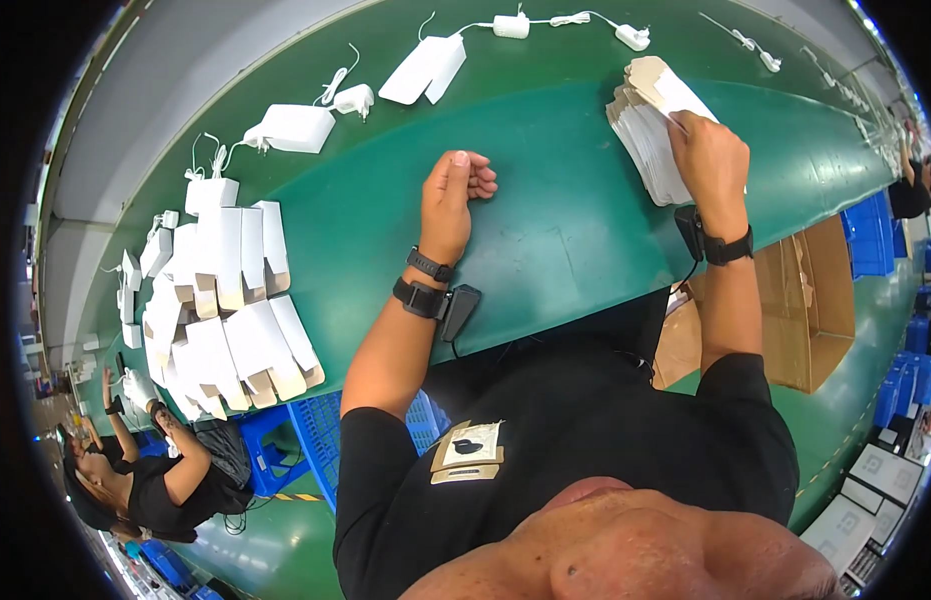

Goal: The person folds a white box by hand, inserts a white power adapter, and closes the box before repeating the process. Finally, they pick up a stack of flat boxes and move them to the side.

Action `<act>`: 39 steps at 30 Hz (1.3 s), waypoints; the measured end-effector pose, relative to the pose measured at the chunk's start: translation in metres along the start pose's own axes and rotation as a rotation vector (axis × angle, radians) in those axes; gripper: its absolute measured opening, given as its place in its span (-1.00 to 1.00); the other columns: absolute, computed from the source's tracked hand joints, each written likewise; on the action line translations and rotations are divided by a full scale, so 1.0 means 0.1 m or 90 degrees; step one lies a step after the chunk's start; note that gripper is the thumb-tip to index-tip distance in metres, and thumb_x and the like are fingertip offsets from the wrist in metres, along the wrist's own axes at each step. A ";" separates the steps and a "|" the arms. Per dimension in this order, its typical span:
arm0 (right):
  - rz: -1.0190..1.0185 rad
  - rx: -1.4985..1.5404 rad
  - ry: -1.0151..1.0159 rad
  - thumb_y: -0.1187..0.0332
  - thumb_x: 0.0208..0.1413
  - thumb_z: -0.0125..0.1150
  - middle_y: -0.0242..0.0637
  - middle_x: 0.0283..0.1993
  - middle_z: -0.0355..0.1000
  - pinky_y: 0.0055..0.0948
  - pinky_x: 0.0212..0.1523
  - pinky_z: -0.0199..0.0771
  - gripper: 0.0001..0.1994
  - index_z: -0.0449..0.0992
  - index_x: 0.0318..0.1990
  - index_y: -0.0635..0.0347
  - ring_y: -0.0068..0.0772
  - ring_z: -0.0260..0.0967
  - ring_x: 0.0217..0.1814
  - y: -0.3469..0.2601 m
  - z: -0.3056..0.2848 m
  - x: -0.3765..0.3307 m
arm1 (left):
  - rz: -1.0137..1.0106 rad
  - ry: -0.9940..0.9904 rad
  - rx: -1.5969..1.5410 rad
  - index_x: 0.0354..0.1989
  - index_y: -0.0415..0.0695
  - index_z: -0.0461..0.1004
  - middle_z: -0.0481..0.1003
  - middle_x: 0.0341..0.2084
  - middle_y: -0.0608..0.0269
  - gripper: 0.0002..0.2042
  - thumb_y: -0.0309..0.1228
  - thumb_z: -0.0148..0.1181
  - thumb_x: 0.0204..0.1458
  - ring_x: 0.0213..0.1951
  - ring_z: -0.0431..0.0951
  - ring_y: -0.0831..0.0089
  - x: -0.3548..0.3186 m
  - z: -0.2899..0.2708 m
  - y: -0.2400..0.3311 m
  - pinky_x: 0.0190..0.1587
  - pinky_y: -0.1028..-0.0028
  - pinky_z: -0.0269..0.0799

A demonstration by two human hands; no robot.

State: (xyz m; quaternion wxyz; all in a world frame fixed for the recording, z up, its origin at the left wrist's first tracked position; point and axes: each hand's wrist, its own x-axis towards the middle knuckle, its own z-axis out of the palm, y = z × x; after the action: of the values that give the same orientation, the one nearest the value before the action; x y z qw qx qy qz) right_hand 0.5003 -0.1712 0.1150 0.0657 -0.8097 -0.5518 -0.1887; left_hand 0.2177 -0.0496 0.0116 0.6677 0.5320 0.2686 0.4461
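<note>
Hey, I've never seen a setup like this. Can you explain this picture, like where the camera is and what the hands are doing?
Sure. There's no robot here, just a person with bare hands. This single picture comes from a wide camera on the person's head, looking down, so straight edges bend near the rim.

Each wrist wears black straps with a small dark device. The right hand grips the edge of a white carton at the top of a stack. The left hand holds nothing, fingers loosely curled; I can't tell whether it touches the green table.

On the left lies a pile of white boxes. Along the far side are white adapters with cords.
</note>
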 end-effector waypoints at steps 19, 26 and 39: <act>-0.235 0.910 -0.140 0.33 0.29 0.13 -0.26 -0.23 0.54 -0.48 -0.17 0.50 -0.66 0.46 0.15 0.27 -0.46 0.50 -0.18 -2.07 -0.29 -0.62 | 0.165 -0.069 -0.008 0.48 -0.16 -0.24 0.05 0.37 0.06 -0.09 -0.01 0.19 0.15 0.37 0.10 0.25 -0.85 -0.35 0.57 0.39 0.25 -0.01; -0.103 0.950 -0.343 0.33 0.29 0.11 -0.33 -0.34 0.45 -0.56 -0.30 0.46 -0.74 0.36 0.05 0.23 -0.55 0.46 -0.36 -1.96 -0.48 -0.65 | 0.040 -0.305 -0.129 0.47 -0.18 -0.17 0.22 0.26 0.10 -0.13 -0.07 0.21 0.14 0.29 0.21 0.35 -1.29 -0.62 0.73 0.33 0.33 0.12; -0.155 0.990 -0.419 0.34 0.20 0.19 -0.35 -0.16 0.40 -0.56 -0.19 0.38 -0.68 0.39 0.07 0.21 -0.54 0.39 -0.26 -1.65 -0.45 -0.48 | -0.015 -0.153 -0.212 0.40 -0.11 -0.04 0.28 0.20 0.10 -0.25 -0.14 0.22 0.14 0.23 0.29 0.37 -1.27 -0.45 0.75 0.23 0.33 0.27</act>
State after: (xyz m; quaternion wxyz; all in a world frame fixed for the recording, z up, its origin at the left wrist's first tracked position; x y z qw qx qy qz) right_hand 0.3231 -0.1641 0.1212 0.4186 -0.4825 -0.5987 0.4832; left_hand 0.0986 -0.1375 0.0555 0.7789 0.4603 0.1161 0.4098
